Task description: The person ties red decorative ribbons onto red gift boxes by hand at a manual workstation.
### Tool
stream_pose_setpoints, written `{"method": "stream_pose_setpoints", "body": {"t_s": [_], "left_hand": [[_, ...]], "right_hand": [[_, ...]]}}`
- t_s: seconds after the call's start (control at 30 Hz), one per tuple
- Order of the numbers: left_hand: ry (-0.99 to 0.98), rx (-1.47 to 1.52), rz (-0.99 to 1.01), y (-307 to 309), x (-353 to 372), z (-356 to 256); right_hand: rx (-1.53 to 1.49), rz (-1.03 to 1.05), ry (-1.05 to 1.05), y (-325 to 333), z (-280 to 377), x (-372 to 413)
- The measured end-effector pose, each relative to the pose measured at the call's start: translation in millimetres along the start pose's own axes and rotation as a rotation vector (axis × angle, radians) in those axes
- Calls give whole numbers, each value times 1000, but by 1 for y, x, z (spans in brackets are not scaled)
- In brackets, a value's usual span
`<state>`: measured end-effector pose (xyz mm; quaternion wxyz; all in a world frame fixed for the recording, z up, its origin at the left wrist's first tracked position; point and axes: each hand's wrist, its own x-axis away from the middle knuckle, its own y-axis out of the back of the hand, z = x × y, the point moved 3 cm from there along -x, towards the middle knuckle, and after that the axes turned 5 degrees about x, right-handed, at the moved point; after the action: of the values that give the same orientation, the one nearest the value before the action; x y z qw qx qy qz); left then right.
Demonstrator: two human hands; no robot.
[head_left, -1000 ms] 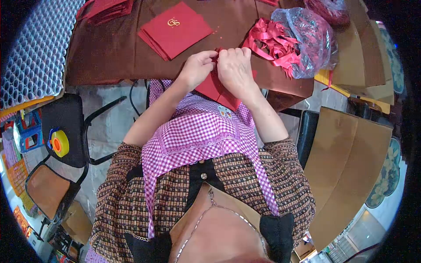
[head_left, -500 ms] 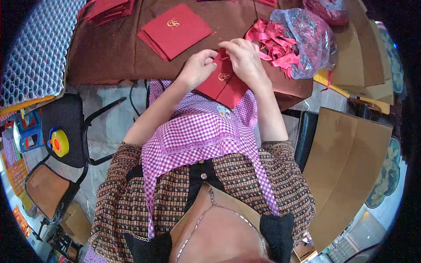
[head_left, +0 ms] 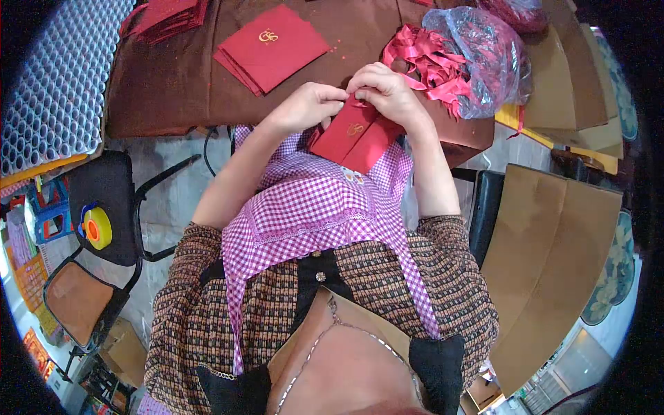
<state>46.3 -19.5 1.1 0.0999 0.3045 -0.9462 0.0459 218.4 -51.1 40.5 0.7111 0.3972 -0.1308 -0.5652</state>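
A flat red paper bag (head_left: 339, 143) with a gold monogram rests tilted against my lap at the table's front edge. My left hand (head_left: 311, 107) is closed in a pinch at the bag's upper left edge. Bent over the top edge, my right hand (head_left: 384, 91) has its thumb and fingers pinched close to the left fingertips. A bit of red ribbon seems to show between them, but the fingers hide most of it. Just beyond my right hand lies a heap of red satin ribbons (head_left: 429, 61), partly in a clear plastic bag (head_left: 484, 62).
A stack of red paper bags (head_left: 277, 48) lies on the brown-covered table (head_left: 166, 97), with another stack (head_left: 162, 24) at far left. A tray of round cells (head_left: 52, 83) stands left. Chairs (head_left: 104, 207) and cardboard (head_left: 546, 270) flank me.
My left hand has shifted slightly right and closer to the right fingertips. The right hand has lowered its fingers onto the bag's top edge. The bag has tilted a little.
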Motion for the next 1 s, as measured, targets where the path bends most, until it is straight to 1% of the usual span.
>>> {"method": "stream_pose_setpoints", "body": {"t_s": [0.07,0.1,0.17,0.2,0.33,0.4,0.5,0.57,0.63,0.7,0.73,0.77,0.83,0.9,1.0], "left_hand": [[-8,-4,-56,-4,2,-3],[-7,-4,-52,-7,0,-2],[-80,-308,-150,-9,-2,2],[-202,-412,-211,-12,-2,0],[-159,-413,-231,-13,-3,1],[-65,-362,-164,-10,-1,0],[-116,-350,-202,-8,-2,3],[-123,-313,-211,-8,-2,6],[-128,-273,-215,-8,-2,7],[-111,-270,-187,-9,-2,4],[-111,-270,-183,-8,-4,10],[-112,-225,-164,-8,-6,15],[-113,-183,-148,-6,-8,24],[-112,35,-97,-10,-3,13],[-84,3,-69,-9,-2,10]], "right_hand": [[-69,19,31,0,-2,1],[-69,17,27,1,-2,3],[-67,48,20,-1,-2,4],[-67,47,21,0,-3,4],[-38,130,12,2,-4,3],[-25,162,9,2,-2,3],[-7,166,-6,2,5,7],[13,-31,-31,11,12,13],[0,-14,-50,11,13,20],[263,-32,48,8,23,27],[292,-77,52,4,24,28],[293,-79,52,-1,24,29],[358,-182,25,-6,25,31],[373,-214,49,-12,26,30],[379,-265,37,-15,28,32]]}}
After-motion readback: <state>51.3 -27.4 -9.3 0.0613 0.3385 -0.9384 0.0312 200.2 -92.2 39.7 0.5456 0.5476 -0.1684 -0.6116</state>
